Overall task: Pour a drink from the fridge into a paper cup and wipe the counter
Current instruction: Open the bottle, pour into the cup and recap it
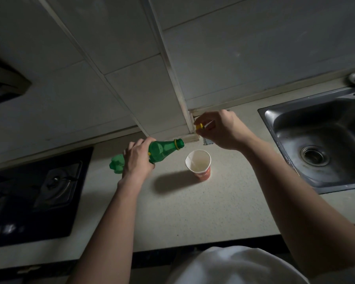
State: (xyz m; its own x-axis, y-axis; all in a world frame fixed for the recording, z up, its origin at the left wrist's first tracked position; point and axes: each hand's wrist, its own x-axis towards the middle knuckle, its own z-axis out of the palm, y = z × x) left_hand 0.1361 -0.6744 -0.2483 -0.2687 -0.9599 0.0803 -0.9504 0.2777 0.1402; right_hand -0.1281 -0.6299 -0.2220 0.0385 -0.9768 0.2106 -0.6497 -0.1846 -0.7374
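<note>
The left hand (136, 160) covers the green bottle (164, 147) mid-body, the right hand (223, 130) half the yellow cap (199, 126). Edges crop sink (316, 124), stove (49, 201).

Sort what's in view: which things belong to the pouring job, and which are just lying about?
In the job: green bottle in left hand, yellow cap in right hand, paper cup, counter.
Lying about: sink, gas hob.
</note>
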